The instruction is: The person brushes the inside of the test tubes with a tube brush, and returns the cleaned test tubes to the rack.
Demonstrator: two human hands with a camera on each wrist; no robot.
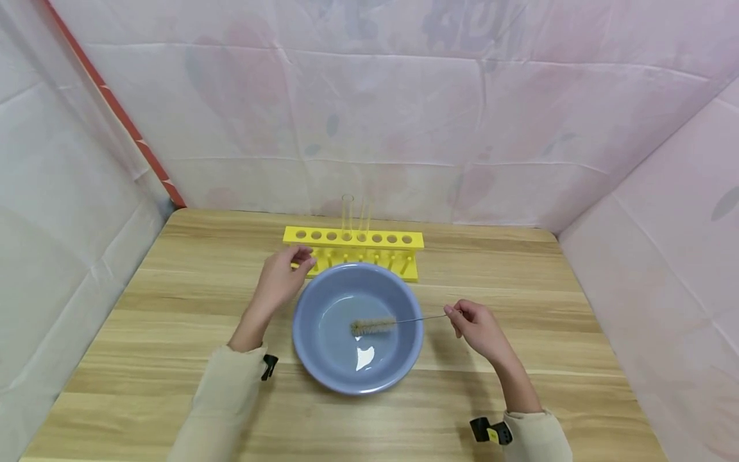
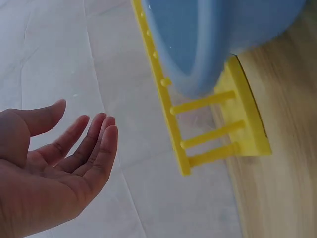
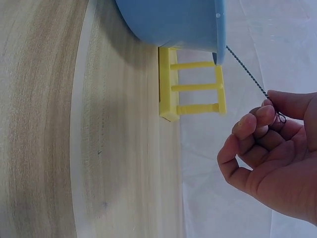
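Observation:
A blue basin (image 1: 358,384) with water in it stands on the table. Across its right rim lies the wire of a test tube brush (image 1: 374,326), its bristle head inside the basin. My right hand (image 1: 478,328) pinches the looped wire end of the brush, seen closely in the right wrist view. My left hand (image 1: 281,277) hovers by the left end of a yellow test tube rack (image 1: 369,240), fingers loosely bent and holding nothing; in the left wrist view it is apart from the rack. Two clear glass test tubes (image 1: 347,215) stand in the rack's middle holes.
The wooden table (image 1: 496,398) carries the basin, with the rack just behind it, partly hidden by its rim. Pale patterned cloth (image 1: 392,115) hangs behind and on both sides. Black clips (image 1: 491,431) sit at both sleeves.

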